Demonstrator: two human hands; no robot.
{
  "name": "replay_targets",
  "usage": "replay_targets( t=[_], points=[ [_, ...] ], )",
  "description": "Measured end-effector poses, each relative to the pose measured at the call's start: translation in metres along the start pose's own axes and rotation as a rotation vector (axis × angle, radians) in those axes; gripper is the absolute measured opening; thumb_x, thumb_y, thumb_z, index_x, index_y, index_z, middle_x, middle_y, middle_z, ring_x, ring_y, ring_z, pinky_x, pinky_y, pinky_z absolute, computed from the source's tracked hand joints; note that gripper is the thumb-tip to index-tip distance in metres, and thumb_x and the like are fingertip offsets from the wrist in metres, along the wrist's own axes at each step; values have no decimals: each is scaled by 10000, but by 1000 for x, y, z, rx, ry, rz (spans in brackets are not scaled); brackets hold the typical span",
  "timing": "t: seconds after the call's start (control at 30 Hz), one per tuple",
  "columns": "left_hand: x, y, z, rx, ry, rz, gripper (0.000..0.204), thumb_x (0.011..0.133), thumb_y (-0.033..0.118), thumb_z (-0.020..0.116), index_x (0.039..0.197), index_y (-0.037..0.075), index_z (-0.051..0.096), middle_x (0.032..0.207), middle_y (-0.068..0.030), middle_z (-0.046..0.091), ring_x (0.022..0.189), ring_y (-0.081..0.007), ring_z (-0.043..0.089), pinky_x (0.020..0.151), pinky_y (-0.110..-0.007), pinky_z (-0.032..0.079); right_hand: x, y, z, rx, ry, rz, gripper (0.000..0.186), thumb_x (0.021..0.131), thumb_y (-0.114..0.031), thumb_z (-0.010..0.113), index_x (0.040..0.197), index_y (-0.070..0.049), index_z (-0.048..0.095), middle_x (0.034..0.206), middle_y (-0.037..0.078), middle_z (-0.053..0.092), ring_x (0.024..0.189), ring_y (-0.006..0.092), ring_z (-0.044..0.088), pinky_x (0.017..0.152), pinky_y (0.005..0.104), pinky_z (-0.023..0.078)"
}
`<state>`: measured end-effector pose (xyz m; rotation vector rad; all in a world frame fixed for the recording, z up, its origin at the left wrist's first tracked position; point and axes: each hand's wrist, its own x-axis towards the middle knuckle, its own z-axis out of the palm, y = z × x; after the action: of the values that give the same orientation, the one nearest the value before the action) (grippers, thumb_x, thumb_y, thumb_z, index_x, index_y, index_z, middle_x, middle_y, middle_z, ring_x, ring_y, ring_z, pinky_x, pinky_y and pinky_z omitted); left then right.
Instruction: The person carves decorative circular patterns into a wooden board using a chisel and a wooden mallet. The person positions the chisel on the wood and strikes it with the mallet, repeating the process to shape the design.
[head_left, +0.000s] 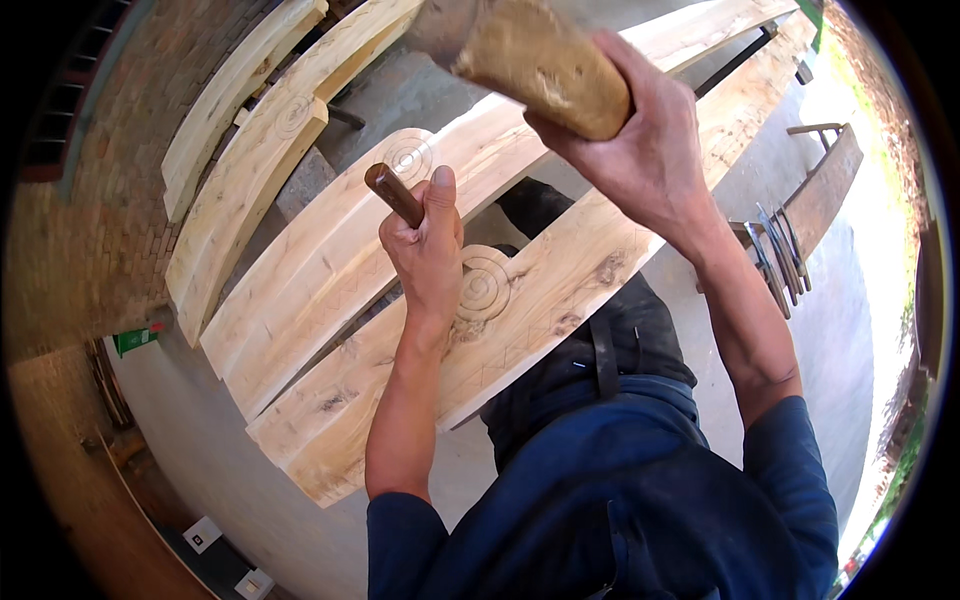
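While the left hand (pixel 428 248) is wrapped tight around a dark brown chisel handle (pixel 393 194) at the centre of the frame, its thumb lying up along the handle, the right hand (pixel 640 140) is clenched around a thick wooden mallet (pixel 535 62) raised at the upper centre. The mallet's head is pale and rough, chipped at its end. The chisel's blade is hidden behind the left hand, so where its tip meets the wood cannot be told.

Under the left hand lies a long curved plank (pixel 560 290) of pale wood, running from lower left to upper right, with a carved ring pattern (pixel 484 283) of concentric circles just beside the wrist and a faint zigzag line along its length. A second curved plank (pixel 330 260) lies alongside it, bearing its own ring carving (pixel 408 156). Two more curved planks (pixel 245 150) rest in the upper left, near a brick wall (pixel 90 220).

At right, well apart from the hands, several metal tools (pixel 775 250) lean on a small wooden stand (pixel 825 190). The concrete floor (pixel 200 450) shows in the lower left.
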<state>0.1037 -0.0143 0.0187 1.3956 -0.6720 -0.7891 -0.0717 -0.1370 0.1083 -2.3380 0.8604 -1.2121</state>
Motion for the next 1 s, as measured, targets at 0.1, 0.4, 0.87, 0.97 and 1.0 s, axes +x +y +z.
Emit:
replay_targets(
  t=[0.1, 0.4, 0.87, 0.97, 1.0],
  points=[
    [-1, 0, -4, -6, 30, 19, 514, 1066, 397, 691, 693, 155, 432, 586, 67, 351, 516, -42, 287, 479, -258, 223, 54, -54, -14, 302, 90, 200, 372, 818, -187, 838, 1106, 0, 696, 931, 158, 763, 823, 295, 762, 741, 389, 594],
    [-8, 5, 3, 71, 15, 52, 550, 1079, 383, 669, 659, 162, 391, 563, 60, 338, 505, -60, 283, 483, -285, 212, 84, -49, -20, -94, -70, -397, 341, 779, -63, 719, 1106, -14, 638, 831, 160, 704, 789, 355, 717, 659, 460, 541],
    [-7, -3, 1, 66, 9, 71, 548, 1087, 375, 655, 653, 162, 399, 556, 60, 363, 505, -55, 290, 479, -276, 217, 54, -48, 0, 375, 72, 139, 240, 813, -86, 721, 1053, -103, 714, 810, 79, 705, 761, 329, 727, 609, 474, 534],
    [-8, -5, 1, 45, 6, 41, 546, 1085, 381, 659, 657, 161, 402, 554, 57, 368, 508, -54, 301, 479, -272, 224, 31, -22, 29, -315, -224, -299, 196, 827, -74, 680, 1019, -107, 661, 871, 78, 700, 844, 324, 721, 674, 457, 550],
    [-12, -5, 0, 60, 12, 37, 546, 1085, 383, 659, 657, 161, 402, 553, 58, 363, 506, -53, 299, 478, -272, 225, 30, -20, 25, -330, -208, -321, 182, 829, -68, 674, 1005, -110, 652, 860, 81, 691, 855, 325, 722, 683, 457, 549]
  ],
)
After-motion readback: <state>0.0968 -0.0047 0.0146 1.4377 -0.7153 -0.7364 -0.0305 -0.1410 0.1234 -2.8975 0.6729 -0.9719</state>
